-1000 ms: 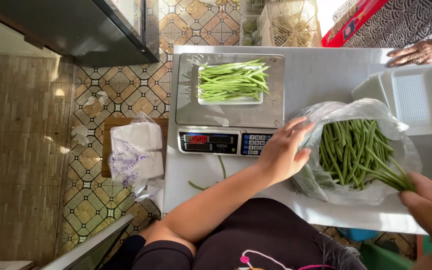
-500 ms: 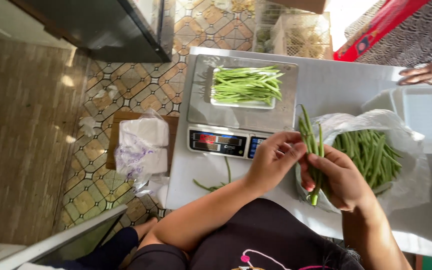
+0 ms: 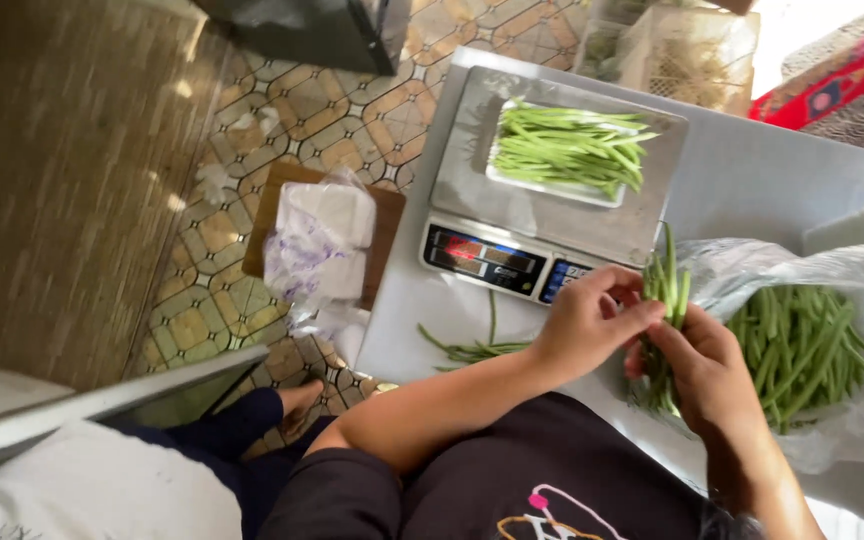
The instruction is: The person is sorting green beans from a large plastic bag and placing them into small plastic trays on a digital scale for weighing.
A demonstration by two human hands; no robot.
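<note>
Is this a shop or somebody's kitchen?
Probably a small vegetable shop or market stall. A tray of green beans sits on a digital weighing scale, a plastic bag holds more beans, and both hands, left hand and right hand, grip a bunch of beans.

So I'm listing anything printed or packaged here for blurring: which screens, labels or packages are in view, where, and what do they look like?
Scale display: front of the steel scale, dark rectangular panel, red and pale digits.
Keypad: right of the display, small blue and white keys.
Clear plastic bag: table's right side, crumpled, holding green beans.
White printed bag: on a wooden board on the floor, purple markings.
Red package: top right, long, partly out of frame.
</note>
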